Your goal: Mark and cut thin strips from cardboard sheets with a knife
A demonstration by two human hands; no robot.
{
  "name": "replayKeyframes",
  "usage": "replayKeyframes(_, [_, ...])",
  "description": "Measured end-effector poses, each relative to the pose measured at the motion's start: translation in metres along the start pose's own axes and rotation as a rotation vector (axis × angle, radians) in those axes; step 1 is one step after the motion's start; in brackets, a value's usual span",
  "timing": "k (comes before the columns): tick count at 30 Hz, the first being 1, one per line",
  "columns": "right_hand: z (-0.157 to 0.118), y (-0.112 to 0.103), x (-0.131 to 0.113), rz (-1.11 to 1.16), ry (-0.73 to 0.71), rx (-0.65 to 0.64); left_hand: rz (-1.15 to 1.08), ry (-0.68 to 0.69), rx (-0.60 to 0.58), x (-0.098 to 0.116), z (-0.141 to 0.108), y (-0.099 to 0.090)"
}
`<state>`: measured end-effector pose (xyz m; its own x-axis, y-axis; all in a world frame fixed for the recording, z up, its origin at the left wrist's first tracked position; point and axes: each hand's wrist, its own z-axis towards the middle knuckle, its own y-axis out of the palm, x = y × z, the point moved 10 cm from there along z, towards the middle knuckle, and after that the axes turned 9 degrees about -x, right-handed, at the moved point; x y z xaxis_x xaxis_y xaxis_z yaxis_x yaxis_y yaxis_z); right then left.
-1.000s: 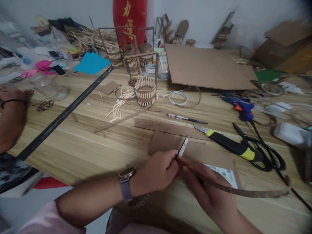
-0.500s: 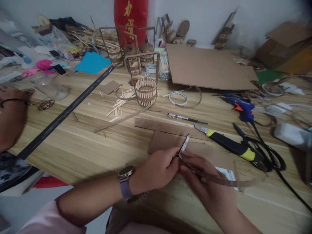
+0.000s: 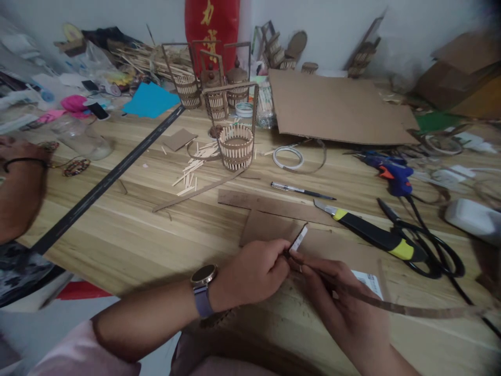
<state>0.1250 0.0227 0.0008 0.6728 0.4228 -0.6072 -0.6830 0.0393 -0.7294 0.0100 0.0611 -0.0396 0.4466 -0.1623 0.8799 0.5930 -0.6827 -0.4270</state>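
Observation:
My left hand [image 3: 250, 271], with a watch on its wrist, is closed in a pinch near the end of a narrow brown cardboard strip [image 3: 410, 309]. A short white-faced end [image 3: 299, 238] sticks up past the fingertips; whether it belongs to the same strip is hard to tell. My right hand [image 3: 344, 303] grips the strip close to the left fingertips, and its long tail runs out to the right. Just beyond both hands lies a flat cardboard piece [image 3: 266, 227]. Below my left wrist, a dark ridged object is mostly hidden.
A utility knife [image 3: 371, 235], scissors [image 3: 426, 245] and a blue glue gun [image 3: 395, 175] lie to the right. Ahead are a pen [image 3: 303, 190], a tape roll [image 3: 287, 157] and a small stick basket [image 3: 236, 149]. Another person's arm [image 3: 25, 190] rests at the left.
The strip's tail has swung out further right and lies straighter across my right hand. My right fingers have shifted slightly along it; my left hand keeps its pinch.

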Motion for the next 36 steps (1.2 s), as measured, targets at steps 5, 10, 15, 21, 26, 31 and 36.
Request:
replayKeyframes(5, [0.002,0.000,-0.005,-0.023,-0.050,0.020,-0.014,0.024,-0.012,0.004,0.001,-0.001])
replayKeyframes(10, [0.006,0.002,-0.010,-0.055,-0.068,-0.001,0.037,0.012,0.004,-0.002,0.001,0.000])
replayKeyframes(15, [0.009,-0.006,-0.005,-0.007,-0.029,0.020,-0.018,0.028,0.013,-0.004,0.001,-0.002])
replayKeyframes(21, [0.005,-0.009,0.000,-0.001,-0.004,0.069,-0.077,0.071,-0.021,0.003,0.001,0.000])
replayKeyframes(26, [0.001,-0.006,-0.004,-0.047,-0.069,0.081,-0.061,0.075,-0.005,0.005,0.001,-0.001])
replayKeyframes(31, [0.001,0.000,-0.011,-0.145,-0.111,0.036,-0.006,0.019,-0.004,-0.001,0.004,0.000])
replayKeyframes(36, [0.001,0.008,-0.011,-0.131,-0.099,-0.008,0.014,-0.027,0.023,-0.010,0.004,-0.001])
